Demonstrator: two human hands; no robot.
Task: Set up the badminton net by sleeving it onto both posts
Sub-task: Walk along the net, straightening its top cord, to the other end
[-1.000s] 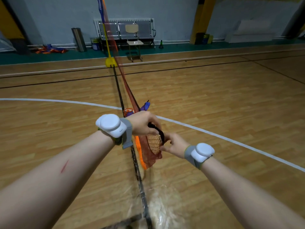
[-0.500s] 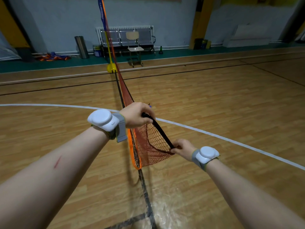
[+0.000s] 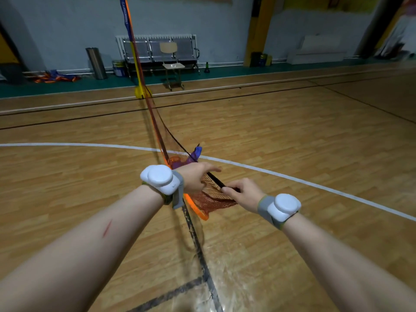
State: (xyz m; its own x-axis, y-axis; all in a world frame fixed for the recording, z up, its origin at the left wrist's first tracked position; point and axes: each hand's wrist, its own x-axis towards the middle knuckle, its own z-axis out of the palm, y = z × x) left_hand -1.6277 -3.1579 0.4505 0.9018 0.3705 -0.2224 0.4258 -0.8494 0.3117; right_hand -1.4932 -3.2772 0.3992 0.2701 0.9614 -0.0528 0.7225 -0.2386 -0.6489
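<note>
An orange-red badminton net [image 3: 211,197] with an orange top band and a black bottom edge runs from the far post [image 3: 132,41] down to my hands. That far post stands on a yellow base [image 3: 141,92] and carries the net's blue sleeve. My left hand [image 3: 195,176] holds the bunched near end of the net, with a purple sleeve piece [image 3: 195,154] sticking out just beyond it. My right hand [image 3: 244,193] pinches the black edge band a short way to the right. Both wrists wear white devices. No second post is in view.
A black court line [image 3: 195,235] runs under the net toward me over the wooden floor. At the far wall stand a chair [image 3: 172,64], a metal bench [image 3: 157,49], a metal bin [image 3: 96,63] and a small cone [image 3: 206,67].
My right hand has come back up close to my left hand, sliding along the black edge band. The spread netting between my hands has narrowed and the purple sleeve shows again.
</note>
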